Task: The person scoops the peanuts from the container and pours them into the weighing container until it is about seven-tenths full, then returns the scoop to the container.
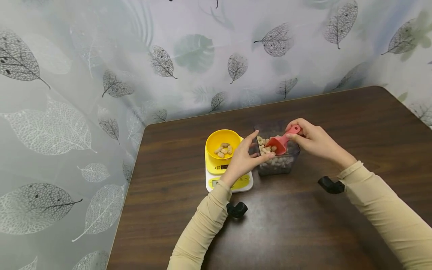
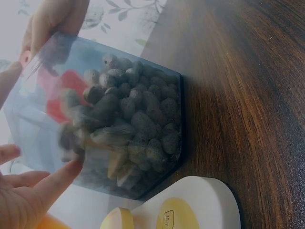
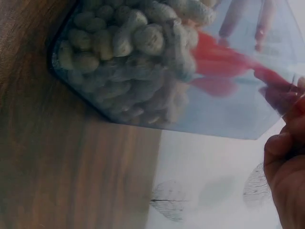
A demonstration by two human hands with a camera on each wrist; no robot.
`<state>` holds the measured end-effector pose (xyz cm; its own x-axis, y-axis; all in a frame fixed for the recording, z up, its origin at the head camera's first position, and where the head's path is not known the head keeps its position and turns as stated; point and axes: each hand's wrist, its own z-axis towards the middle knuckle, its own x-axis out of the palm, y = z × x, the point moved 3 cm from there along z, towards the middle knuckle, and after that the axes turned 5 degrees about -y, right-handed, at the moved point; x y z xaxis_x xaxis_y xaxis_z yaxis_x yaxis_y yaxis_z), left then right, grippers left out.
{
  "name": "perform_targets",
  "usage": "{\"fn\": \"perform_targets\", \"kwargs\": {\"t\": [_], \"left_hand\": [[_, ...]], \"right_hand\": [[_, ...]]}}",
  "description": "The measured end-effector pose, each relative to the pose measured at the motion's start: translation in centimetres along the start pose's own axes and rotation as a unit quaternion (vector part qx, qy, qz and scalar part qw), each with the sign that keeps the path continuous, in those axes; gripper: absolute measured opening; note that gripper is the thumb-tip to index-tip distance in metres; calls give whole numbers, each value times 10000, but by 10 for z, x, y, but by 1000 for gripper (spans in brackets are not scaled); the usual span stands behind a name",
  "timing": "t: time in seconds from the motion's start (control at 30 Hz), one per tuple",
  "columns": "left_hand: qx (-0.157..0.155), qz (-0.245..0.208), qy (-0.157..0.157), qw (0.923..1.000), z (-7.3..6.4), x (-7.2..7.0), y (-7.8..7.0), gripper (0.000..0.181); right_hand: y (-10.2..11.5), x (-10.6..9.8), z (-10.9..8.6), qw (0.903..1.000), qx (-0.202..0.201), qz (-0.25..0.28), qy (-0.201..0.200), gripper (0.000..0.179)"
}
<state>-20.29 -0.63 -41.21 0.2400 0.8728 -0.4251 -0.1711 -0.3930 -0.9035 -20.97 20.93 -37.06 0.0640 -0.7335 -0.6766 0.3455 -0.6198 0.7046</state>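
My right hand (image 1: 314,140) pinches the handle of a red scoop (image 1: 279,144). The scoop's bowl lies among unshelled peanuts (image 2: 143,124) inside a clear, dark-tinted plastic container (image 1: 275,171). At the container's left front corner is my left hand (image 1: 242,157), thumb by the front rim and spread, mostly straight fingers along the left side. Just left of that hand, a yellow bowl (image 1: 210,141) holds several peanuts (image 1: 221,153) on a yellow-and-white kitchen scale (image 1: 210,170). The left hand and wrist cover part of the scale and its display.
Everything stands on a dark wood-grain table (image 1: 162,165). A leaf-patterned curtain (image 1: 195,90) hangs behind its back edge and along its left side. Black wrist-mounted devices (image 1: 237,210) stick out beneath both sleeves. Scale and container stand close together.
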Motion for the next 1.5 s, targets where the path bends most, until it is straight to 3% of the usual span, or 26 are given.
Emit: {"fn": "perform_targets", "kwargs": {"t": [0.17, 0.33, 0.7, 1.03, 1.5], "left_hand": [[15, 5, 3, 10000, 0, 1, 0, 81], [56, 66, -8, 10000, 0, 1, -2, 82], [77, 137, 9, 9999, 1, 1, -3, 83], [-23, 51, -25, 10000, 1, 2, -2, 83], [-89, 92, 0, 9999, 0, 2, 0, 81]], "right_hand": [[-8, 4, 2, 9978, 532, -19, -397, 35], [-10, 7, 3, 9950, 703, 41, -711, 40], [-11, 11, -4, 9946, 658, 205, -780, 35], [-6, 14, -10, 9950, 135, 392, -908, 27], [-15, 15, -6, 9883, 673, 1034, -898, 36]]}}
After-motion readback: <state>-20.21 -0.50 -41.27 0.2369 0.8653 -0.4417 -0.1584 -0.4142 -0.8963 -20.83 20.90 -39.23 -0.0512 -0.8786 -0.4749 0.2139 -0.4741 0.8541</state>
